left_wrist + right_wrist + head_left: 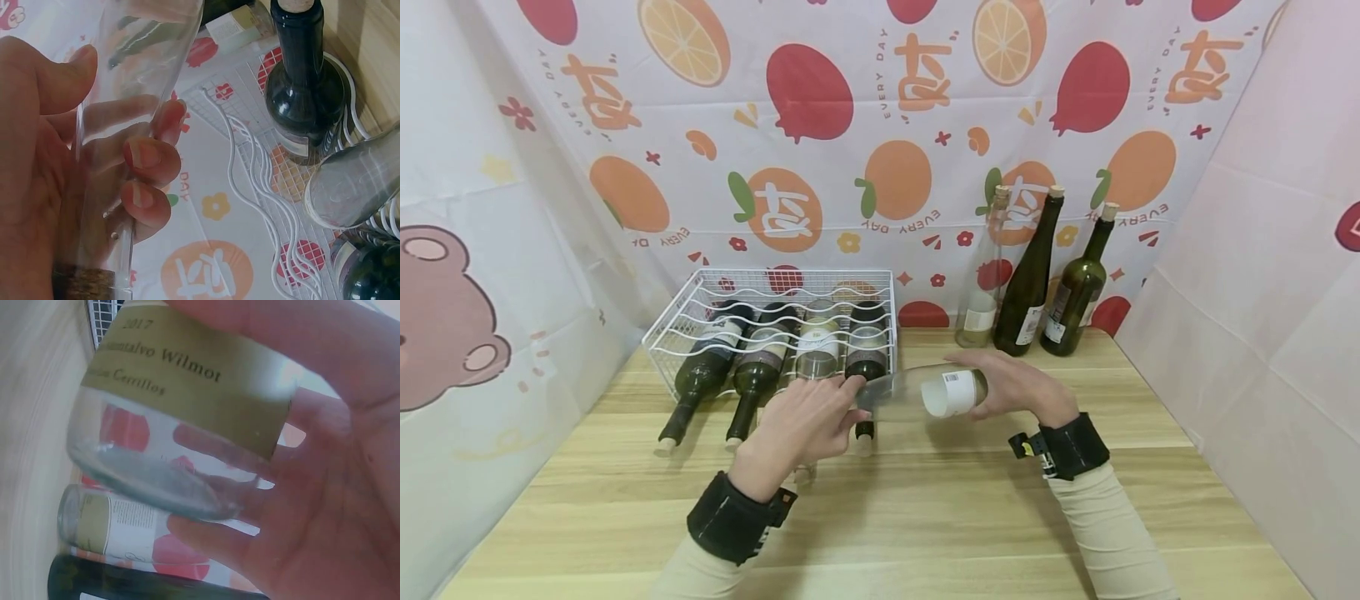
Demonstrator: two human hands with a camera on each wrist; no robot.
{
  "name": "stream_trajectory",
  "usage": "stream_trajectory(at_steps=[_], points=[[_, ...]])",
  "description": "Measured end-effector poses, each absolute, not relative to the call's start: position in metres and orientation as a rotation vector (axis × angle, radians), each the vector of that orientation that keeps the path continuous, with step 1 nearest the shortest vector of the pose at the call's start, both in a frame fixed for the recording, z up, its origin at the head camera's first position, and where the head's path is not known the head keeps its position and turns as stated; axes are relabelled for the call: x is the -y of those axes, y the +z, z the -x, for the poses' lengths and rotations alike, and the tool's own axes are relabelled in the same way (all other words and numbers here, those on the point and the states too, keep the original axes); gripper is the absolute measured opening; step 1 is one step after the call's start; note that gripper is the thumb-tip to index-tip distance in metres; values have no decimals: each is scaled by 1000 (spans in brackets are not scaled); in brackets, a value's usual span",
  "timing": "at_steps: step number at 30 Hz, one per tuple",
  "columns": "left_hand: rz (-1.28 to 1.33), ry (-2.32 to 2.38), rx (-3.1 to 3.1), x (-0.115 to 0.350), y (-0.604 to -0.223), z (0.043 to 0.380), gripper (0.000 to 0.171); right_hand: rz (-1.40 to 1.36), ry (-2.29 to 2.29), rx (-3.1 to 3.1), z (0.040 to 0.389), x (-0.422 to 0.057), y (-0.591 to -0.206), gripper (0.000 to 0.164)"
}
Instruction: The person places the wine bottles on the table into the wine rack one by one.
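Both hands hold a clear glass wine bottle (pixel 898 398) sideways above the table, its neck to the left and base to the right. The left hand (pixel 808 421) wraps its fingers round the neck, close to the cork (pixel 87 284) in the left wrist view. At the other end, the right hand (pixel 1017 385) grips the bottle near its base, the thumb lying across the label (pixel 187 372) and the fingers behind the glass. In the head view the neck is mostly hidden by the left hand.
A white wire wine rack (pixel 793 272) on the left holds several corked bottles lying with necks forward, including a dark green bottle (pixel 700 375). At the back right stand a clear bottle (pixel 976 325), a dark bottle (pixel 1024 292) and a green bottle (pixel 1078 287) on the wooden table (pixel 955 525).
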State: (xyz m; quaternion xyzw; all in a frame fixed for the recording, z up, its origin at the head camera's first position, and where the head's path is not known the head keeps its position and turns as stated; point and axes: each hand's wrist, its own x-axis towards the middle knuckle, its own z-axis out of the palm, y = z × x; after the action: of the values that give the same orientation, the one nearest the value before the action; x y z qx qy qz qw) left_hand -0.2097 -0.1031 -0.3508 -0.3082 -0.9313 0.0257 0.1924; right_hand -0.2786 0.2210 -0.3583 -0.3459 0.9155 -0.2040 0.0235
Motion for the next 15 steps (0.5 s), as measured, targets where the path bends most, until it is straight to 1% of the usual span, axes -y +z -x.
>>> stream_trajectory(at_steps=[4,9,12,15], points=[[848,41,2643,108,-347,211,35,1027,-636,-2883,278,-225,-355,96],[810,14,2648,118,-341,212,34,903,-601,-2918,279,-229,-354,104],[794,3,2641,123,-338,212,29,802,-549,-2920,280,-231,-353,105],[787,-15,2626,129,-336,213,26,739,-510,-2900,281,-233,-354,102]])
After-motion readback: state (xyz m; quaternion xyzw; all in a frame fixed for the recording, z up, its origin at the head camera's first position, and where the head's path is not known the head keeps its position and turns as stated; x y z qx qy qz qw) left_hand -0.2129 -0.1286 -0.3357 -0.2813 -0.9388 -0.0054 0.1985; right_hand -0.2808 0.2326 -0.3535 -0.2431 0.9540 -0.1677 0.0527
